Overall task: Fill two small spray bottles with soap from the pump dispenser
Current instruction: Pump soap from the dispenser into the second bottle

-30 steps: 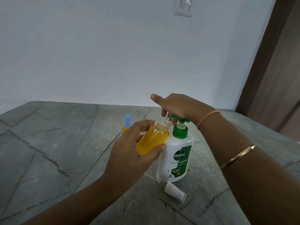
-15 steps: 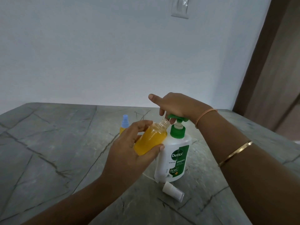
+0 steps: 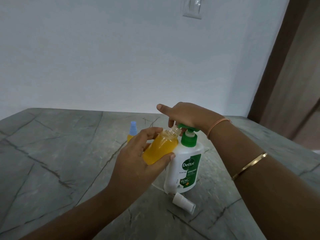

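We count two small spray bottles: one open spray bottle [image 3: 160, 149] and one blue-capped spray bottle [image 3: 133, 130]. There is one pump dispenser [image 3: 185, 168] and one white spray cap [image 3: 183, 202]. We see two hands, one left hand [image 3: 136, 163] and one right hand [image 3: 187, 115]. The right arm carries two bands: one orange band [image 3: 218, 125], one gold bangle [image 3: 251, 164]. The wall has one switch plate [image 3: 192, 7].

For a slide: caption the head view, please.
Left hand holds an uncapped, yellow-filled bottle at the green dispenser pump; right hand grips it.
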Demonstrator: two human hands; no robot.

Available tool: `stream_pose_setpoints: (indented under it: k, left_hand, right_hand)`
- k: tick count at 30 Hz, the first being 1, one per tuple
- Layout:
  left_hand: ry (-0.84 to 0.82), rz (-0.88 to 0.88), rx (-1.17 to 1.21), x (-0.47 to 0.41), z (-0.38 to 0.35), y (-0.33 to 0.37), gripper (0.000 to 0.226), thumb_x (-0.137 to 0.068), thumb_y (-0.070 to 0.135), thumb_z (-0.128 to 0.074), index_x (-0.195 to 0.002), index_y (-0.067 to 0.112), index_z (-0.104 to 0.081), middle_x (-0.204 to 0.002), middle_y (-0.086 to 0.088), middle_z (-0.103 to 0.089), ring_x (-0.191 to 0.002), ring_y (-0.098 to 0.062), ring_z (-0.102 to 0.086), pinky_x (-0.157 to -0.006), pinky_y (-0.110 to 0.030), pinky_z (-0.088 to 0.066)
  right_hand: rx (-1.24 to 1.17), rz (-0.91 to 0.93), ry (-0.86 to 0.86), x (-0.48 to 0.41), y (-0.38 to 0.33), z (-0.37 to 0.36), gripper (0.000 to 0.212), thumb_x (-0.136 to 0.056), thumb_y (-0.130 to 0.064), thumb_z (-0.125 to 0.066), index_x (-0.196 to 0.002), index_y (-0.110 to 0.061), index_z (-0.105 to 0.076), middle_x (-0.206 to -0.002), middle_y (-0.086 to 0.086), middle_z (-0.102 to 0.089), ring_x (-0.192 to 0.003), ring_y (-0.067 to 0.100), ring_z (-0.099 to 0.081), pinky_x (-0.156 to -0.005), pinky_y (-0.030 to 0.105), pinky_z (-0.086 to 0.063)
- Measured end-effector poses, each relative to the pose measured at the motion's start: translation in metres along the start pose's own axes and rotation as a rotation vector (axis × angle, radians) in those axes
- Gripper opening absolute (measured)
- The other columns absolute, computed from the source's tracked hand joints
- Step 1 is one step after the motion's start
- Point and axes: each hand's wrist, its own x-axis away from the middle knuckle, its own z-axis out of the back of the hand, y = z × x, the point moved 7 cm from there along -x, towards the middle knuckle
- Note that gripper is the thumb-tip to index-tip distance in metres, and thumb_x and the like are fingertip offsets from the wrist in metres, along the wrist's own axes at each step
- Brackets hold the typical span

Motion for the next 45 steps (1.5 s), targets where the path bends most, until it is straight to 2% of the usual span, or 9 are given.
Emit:
stream_pose_setpoints:
  k: [8, 11, 14, 19, 25, 33, 35, 39, 45]
  left_hand:
    - [0.009, -0.010, -0.012, 0.000, 0.000, -0.001, 0.057, -0.062, 0.065, -0.061, -0.112, 0.044, -0.043, -0.106, 0.038, -0.043, -0.094, 0.015, -0.045, -0.076, -0.013, -0.041]
    - [0.018, -0.008, -0.013, 0.000, 0.002, -0.001, 0.057, -0.062, 0.064, -0.062, -0.112, 0.043, -0.044, -0.106, 0.036, -0.045, -0.095, 0.010, -0.048, -0.077, -0.016, -0.045]
    - [0.014, 0.007, -0.005, 0.000, 0.002, 0.000, 0.057, -0.064, 0.062, -0.067, -0.113, 0.040, -0.046, -0.108, 0.032, -0.047, -0.097, 0.000, -0.052, -0.079, -0.021, -0.048]
    - [0.011, -0.007, -0.010, 0.001, 0.001, 0.001, 0.053, -0.064, 0.061, -0.063, -0.111, 0.046, -0.043, -0.106, 0.039, -0.044, -0.094, 0.014, -0.046, -0.076, -0.013, -0.042]
    - [0.012, -0.008, -0.013, 0.000, 0.002, 0.002, 0.057, -0.061, 0.068, -0.063, -0.109, 0.047, -0.041, -0.106, 0.038, -0.042, -0.094, 0.014, -0.044, -0.075, -0.013, -0.041]
    - [0.024, 0.010, -0.010, 0.000, 0.003, 0.000, 0.056, -0.062, 0.063, -0.061, -0.112, 0.043, -0.045, -0.110, 0.027, -0.051, -0.098, -0.003, -0.054, -0.080, -0.028, -0.051]
    - [0.021, 0.015, -0.016, 0.001, 0.003, -0.001, 0.056, -0.063, 0.059, -0.064, -0.112, 0.042, -0.045, -0.110, 0.026, -0.050, -0.099, -0.003, -0.053, -0.079, -0.025, -0.050]
    - [-0.005, 0.017, -0.015, 0.001, 0.001, 0.001, 0.052, -0.064, 0.061, -0.069, -0.106, 0.048, -0.040, -0.105, 0.039, -0.040, -0.092, 0.015, -0.042, -0.074, -0.010, -0.037]
    - [-0.021, 0.054, -0.013, -0.001, 0.001, 0.001, 0.047, -0.059, 0.061, -0.056, -0.102, 0.050, -0.040, -0.104, 0.040, -0.038, -0.093, 0.010, -0.042, -0.075, -0.011, -0.037]
  right_hand:
    - [0.064, -0.011, -0.002, -0.003, 0.000, 0.006, 0.064, -0.092, -0.065, -0.023, -0.101, -0.011, -0.056, -0.077, 0.003, -0.064, -0.064, 0.018, -0.061, -0.063, 0.027, -0.046]
    - [0.075, -0.016, 0.001, -0.004, 0.001, 0.001, 0.069, -0.091, -0.066, -0.024, -0.110, -0.009, -0.059, -0.084, 0.007, -0.066, -0.066, 0.019, -0.062, -0.068, 0.030, -0.048]
    - [0.049, -0.017, -0.003, -0.004, 0.002, -0.002, 0.067, -0.091, -0.065, -0.027, -0.109, -0.009, -0.059, -0.085, 0.007, -0.066, -0.065, 0.019, -0.061, -0.074, 0.033, -0.050]
    - [0.076, -0.002, 0.016, -0.003, 0.000, 0.001, 0.067, -0.091, -0.065, -0.025, -0.105, -0.009, -0.059, -0.083, 0.005, -0.065, -0.062, 0.015, -0.060, -0.058, 0.025, -0.043]
    - [0.065, -0.001, 0.051, -0.002, 0.001, 0.009, 0.067, -0.090, -0.067, -0.025, -0.099, -0.010, -0.059, -0.077, 0.003, -0.065, -0.059, 0.013, -0.061, -0.059, 0.025, -0.046]
    - [0.037, -0.009, 0.040, -0.001, 0.002, 0.000, 0.064, -0.092, -0.064, -0.026, -0.096, -0.011, -0.060, -0.074, 0.001, -0.063, -0.060, 0.013, -0.059, -0.060, 0.026, -0.043]
    - [0.037, -0.004, 0.034, 0.001, -0.001, 0.001, 0.064, -0.092, -0.064, -0.026, -0.096, -0.010, -0.059, -0.073, 0.002, -0.062, -0.058, 0.013, -0.058, -0.058, 0.025, -0.042]
    - [0.102, -0.012, 0.032, 0.000, -0.003, 0.008, 0.064, -0.091, -0.066, -0.024, -0.099, -0.012, -0.056, -0.076, 0.003, -0.064, -0.057, 0.012, -0.058, -0.055, 0.024, -0.043]
    - [0.060, -0.015, 0.020, -0.001, -0.002, 0.006, 0.063, -0.092, -0.065, -0.025, -0.103, -0.012, -0.057, -0.077, 0.003, -0.063, -0.061, 0.014, -0.060, -0.062, 0.026, -0.047]
